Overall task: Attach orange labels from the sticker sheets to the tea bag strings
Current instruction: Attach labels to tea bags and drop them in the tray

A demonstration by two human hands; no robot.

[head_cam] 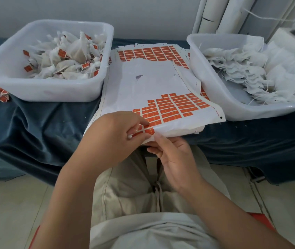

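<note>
A blue-draped table [35, 123] carries two white tubs: the left tub [44, 94] holds tagged tea bags [67, 58], the right tub [251, 114] plain tea bags [242, 69]. Between them lies the sticker sheet [152, 83], its near edge overhanging. The right hand [175, 155] grips that edge from beneath. The left hand [114, 133] pinches one orange label [149, 131]. Peeled hastily, the label could tear or fold onto itself.

We see a dark blue cloth [40, 126] draped over the worktop, with a white plastic left tub [40, 91] at one end and a white right tub [215, 97] at the other. Behind the right tub, white tubes [213, 15] stand by the pale wall, and pale floor tiles [8, 203] lie below.
</note>
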